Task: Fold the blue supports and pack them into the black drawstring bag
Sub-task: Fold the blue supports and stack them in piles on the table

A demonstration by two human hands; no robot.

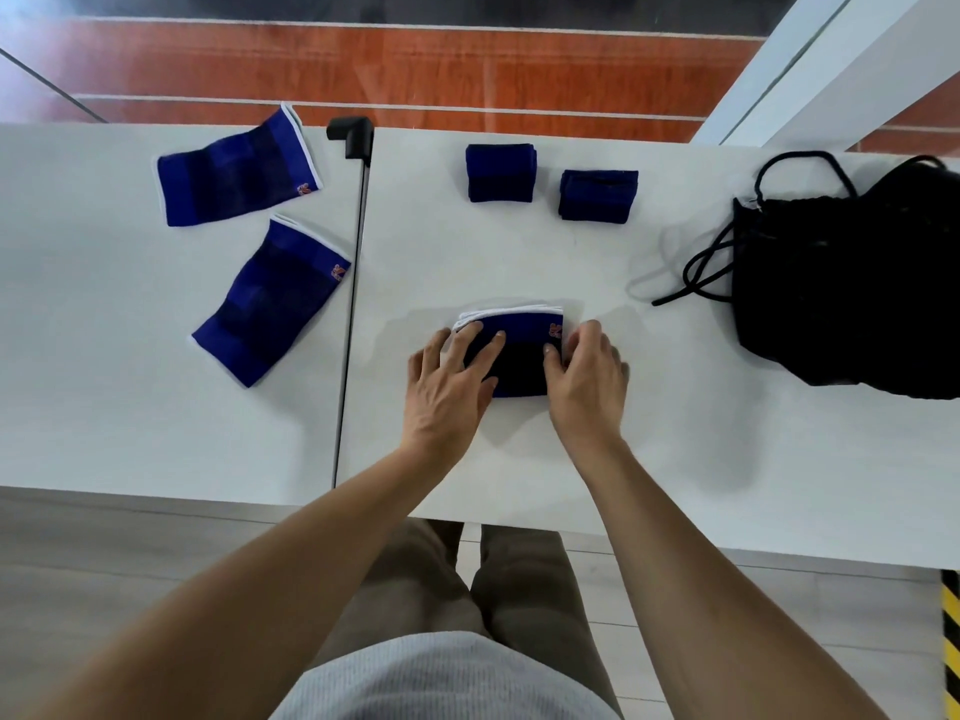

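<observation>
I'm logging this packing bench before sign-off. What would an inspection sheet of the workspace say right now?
Surface: two white tables butted together, seam between them.
Job's things: two folded supports at the far edge; one support being folded at centre; two flat supports on the left table; black bag at right, nothing packed that I can see.
Clutter: black clamp at the far edge of the seam.
Grippers: left hand and right hand both press on the centre support.
Cables: bag's drawstring loose on the table.
Surroundings: red-brown floor beyond, yellow-black tape lower right.
</observation>
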